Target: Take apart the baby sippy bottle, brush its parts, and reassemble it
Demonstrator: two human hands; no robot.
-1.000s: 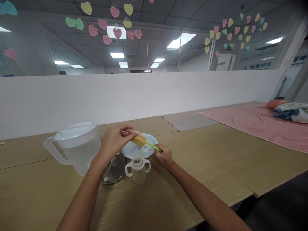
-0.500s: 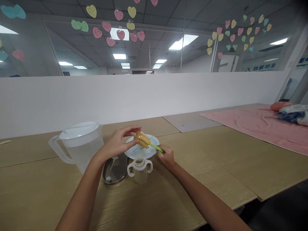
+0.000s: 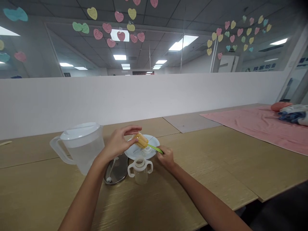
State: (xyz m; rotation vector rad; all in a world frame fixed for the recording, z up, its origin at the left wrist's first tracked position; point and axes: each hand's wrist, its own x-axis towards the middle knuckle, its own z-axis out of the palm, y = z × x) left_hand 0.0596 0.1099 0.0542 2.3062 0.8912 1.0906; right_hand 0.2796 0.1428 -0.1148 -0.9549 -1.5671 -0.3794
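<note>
Standing out of the hands' way, a lidded pitcher [image 3: 84, 147] neighbours a metal tray [image 3: 119, 175] that keeps a straw piece [image 3: 112, 170] off the tabletop [image 3: 192, 179]. The left hand [image 3: 120, 141] has its fingers around a yellow brush head [image 3: 141, 141], seemingly steadying it over the plate [image 3: 154, 141], behind an upright two-handled bottle [image 3: 141, 175]; the right hand [image 3: 166, 157] clenches the brush's green handle [image 3: 155, 148] for leverage.

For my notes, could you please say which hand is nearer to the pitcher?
Left hand, just right of the pitcher; the right hand is farther right, gripping a green handle.

left hand [image 3: 121, 141]: thumb, fingers curved | right hand [image 3: 166, 156]: fist closed
</note>
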